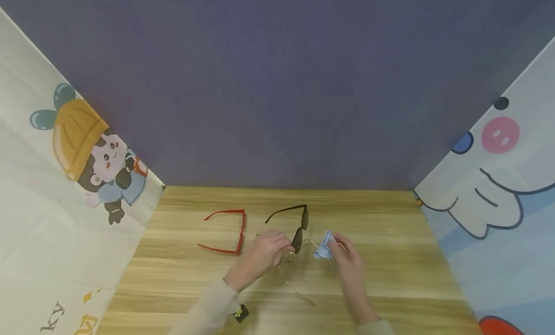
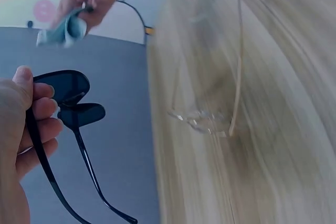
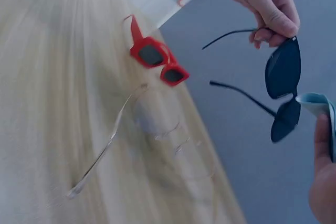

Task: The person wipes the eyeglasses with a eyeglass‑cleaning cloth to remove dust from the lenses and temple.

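My left hand (image 1: 262, 253) pinches a pair of black sunglasses (image 1: 305, 218) by the end of the frame near one hinge. The sunglasses are held above the table with both arms unfolded, their dark lenses (image 3: 283, 69) facing my right hand. My right hand (image 1: 350, 265) grips a folded light blue cloth (image 1: 323, 247) between thumb and fingers, close to the lenses. In the left wrist view the cloth (image 2: 65, 31) stands apart from the sunglasses. Under the hands, thin-framed clear glasses (image 3: 110, 139) lie on the table with their arms spread.
Red sunglasses (image 1: 241, 234) lie unfolded on the wooden table (image 1: 373, 214), left of my left hand. A small dark item (image 1: 241, 314) shows beside the left sleeve. A grey-blue panel (image 1: 286, 94) rises behind the table, with printed white panels (image 1: 39, 190) at the sides.
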A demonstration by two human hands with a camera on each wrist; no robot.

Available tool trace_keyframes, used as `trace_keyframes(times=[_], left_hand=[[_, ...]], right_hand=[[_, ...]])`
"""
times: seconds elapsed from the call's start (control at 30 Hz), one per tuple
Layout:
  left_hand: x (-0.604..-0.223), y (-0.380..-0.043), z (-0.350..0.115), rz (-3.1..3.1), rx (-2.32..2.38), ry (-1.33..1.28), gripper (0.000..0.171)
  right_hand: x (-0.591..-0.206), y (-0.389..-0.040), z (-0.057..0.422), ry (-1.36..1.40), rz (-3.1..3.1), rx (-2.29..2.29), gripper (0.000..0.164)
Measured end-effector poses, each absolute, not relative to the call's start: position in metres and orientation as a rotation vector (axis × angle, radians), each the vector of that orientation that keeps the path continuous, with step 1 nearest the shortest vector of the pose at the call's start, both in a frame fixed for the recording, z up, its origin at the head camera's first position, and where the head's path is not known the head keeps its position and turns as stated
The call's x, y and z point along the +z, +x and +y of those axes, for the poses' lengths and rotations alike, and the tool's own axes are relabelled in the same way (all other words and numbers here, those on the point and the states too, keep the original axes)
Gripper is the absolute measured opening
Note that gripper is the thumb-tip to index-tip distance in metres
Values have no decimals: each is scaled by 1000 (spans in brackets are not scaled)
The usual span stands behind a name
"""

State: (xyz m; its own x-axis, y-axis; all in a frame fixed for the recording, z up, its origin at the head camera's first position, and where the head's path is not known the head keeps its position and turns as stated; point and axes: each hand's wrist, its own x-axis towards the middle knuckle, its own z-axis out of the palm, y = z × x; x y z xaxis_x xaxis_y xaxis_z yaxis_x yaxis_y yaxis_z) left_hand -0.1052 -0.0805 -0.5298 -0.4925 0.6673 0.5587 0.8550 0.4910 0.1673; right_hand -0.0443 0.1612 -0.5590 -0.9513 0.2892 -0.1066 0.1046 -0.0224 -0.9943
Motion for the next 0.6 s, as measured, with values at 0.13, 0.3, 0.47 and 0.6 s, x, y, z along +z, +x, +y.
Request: trace_keyframes(times=[0.13,0.3,0.47,0.6], left_hand=[[-527,-96,-78,-2225,-683,-1226,9],[-522,-87,-73,-2173,-760,-1190,9],[-519,-79,-69,-2178,-783,-1165,11],[-519,-74,-67,-2156,-806,-1147,10]], right_hand=[[-547,-45,147,-128,-1982,2179,28],[-538,-46,132,256,-1832,2038,22],[-531,-44,119,453,-1926,1756,30],[-532,-41,110,511,-1967,1715,31]])
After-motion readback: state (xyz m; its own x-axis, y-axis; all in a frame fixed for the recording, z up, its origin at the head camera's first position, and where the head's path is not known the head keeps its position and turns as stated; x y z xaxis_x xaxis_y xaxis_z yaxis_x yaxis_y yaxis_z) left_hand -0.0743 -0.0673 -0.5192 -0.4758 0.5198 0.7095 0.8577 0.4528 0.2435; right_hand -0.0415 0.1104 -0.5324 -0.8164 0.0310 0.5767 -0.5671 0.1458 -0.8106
